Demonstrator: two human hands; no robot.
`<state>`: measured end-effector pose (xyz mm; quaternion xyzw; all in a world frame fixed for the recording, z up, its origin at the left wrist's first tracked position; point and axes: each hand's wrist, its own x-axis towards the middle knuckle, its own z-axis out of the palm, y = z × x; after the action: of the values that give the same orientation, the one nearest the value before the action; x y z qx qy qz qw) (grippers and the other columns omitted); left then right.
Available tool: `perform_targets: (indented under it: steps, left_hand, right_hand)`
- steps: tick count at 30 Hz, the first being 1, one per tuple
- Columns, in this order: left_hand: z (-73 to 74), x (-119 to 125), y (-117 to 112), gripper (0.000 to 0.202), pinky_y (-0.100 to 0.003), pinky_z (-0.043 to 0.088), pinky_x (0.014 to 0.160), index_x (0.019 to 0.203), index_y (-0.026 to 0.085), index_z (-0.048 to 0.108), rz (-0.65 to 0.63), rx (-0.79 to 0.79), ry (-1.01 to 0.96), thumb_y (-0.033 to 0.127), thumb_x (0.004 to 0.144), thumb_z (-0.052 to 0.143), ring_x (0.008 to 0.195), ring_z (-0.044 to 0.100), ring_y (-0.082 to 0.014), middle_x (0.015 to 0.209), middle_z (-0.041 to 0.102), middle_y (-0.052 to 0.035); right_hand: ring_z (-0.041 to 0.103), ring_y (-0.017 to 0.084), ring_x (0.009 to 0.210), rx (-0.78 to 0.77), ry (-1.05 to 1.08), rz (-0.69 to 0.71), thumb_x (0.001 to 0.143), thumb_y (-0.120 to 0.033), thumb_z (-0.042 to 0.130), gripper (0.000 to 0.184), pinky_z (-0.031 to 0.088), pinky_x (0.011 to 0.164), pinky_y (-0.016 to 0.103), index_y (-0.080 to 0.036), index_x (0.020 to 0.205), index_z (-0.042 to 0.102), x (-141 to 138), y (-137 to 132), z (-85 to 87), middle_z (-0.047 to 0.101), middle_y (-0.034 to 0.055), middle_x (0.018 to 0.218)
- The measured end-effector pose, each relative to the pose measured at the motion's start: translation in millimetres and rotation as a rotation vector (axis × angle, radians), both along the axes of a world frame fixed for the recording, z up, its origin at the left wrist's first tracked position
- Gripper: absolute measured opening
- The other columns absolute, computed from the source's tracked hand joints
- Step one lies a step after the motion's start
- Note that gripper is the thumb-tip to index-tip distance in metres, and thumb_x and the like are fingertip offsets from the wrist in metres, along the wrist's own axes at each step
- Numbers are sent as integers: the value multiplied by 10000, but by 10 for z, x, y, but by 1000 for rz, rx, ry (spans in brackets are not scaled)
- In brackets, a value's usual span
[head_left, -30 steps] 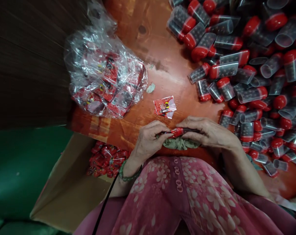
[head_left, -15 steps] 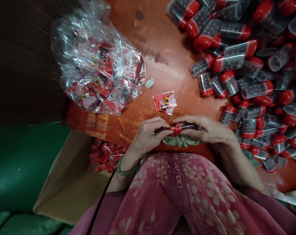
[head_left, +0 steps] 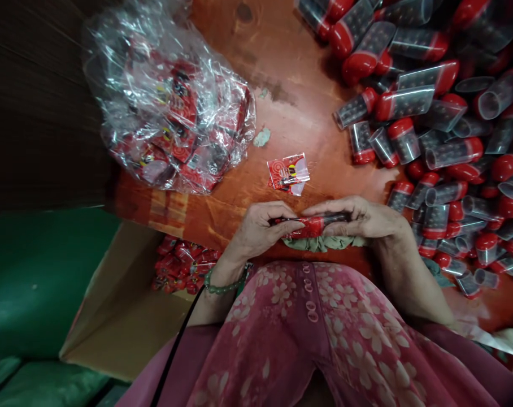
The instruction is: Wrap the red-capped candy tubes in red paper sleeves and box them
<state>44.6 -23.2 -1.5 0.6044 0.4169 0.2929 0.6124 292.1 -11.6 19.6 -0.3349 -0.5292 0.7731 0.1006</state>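
One head-worn camera looks forward and steeply down at the glossy reddish-brown wooden table (head_left: 299,118), from above its near edge, close enough (the wearer's pink, pale-flowered cloth garment (head_left: 273,328) shows nearer than the table) that the bare left hand (head_left: 260,227) and bare right hand (head_left: 362,219) fall mid-view.

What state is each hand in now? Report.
Left hand: closed, holding the red end of a tube.
Right hand: closed, holding the same tube's dark end.

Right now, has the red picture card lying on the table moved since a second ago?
No, it hasn't gone any way: the red picture card sits in the same spot, below and right of the pale patch on the table.
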Motion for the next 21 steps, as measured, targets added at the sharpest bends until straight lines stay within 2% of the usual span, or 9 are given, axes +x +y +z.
perform_targets:
  steps: [6, 10, 13, 16, 21]
  left_hand:
    - [25, -4, 16, 274, -200, 456, 541, 698, 151, 739, -29, -19, 8, 397, 817, 739, 573, 586, -93, 653, 689, -28]
    - [40, -5, 28, 261, -190, 441, 529, 716, 142, 744, -92, -15, 13, 378, 825, 734, 573, 579, -88, 661, 684, -28]
    - [35, -15, 50, 301, -197, 425, 528, 698, 143, 732, -154, -14, 36, 408, 840, 712, 559, 555, -85, 638, 660, -17]
    - [40, -34, 90, 346, -203, 406, 529, 660, 142, 704, -225, -48, 58, 425, 857, 683, 541, 516, -78, 607, 614, 2]
    - [66, -53, 145, 464, -199, 347, 500, 554, 135, 596, -329, -157, 46, 457, 888, 620, 513, 413, -64, 546, 480, 34]
  right_hand:
    - [657, 95, 753, -69, -34, 45, 850, -234, 683, 524, 497, 608, 175, -185, 1364, 593, -33, 26, 73, 741, 47, 1059]
    - [667, 101, 783, -113, -48, 28, 833, -245, 701, 494, 507, 623, 179, -156, 1313, 631, -63, 39, 111, 746, 51, 1055]
    - [688, 119, 821, -72, -76, 16, 835, -281, 714, 473, 537, 677, 204, -157, 1287, 651, -35, 45, 115, 755, 55, 1057]
    - [702, 131, 871, -5, -99, -41, 847, -285, 704, 396, 559, 743, 232, -196, 1232, 688, -15, 31, 120, 760, 39, 1071]
    - [688, 135, 767, 62, -152, -217, 839, -354, 717, 291, 557, 703, 249, -182, 1072, 745, -100, -58, 147, 760, 24, 920]
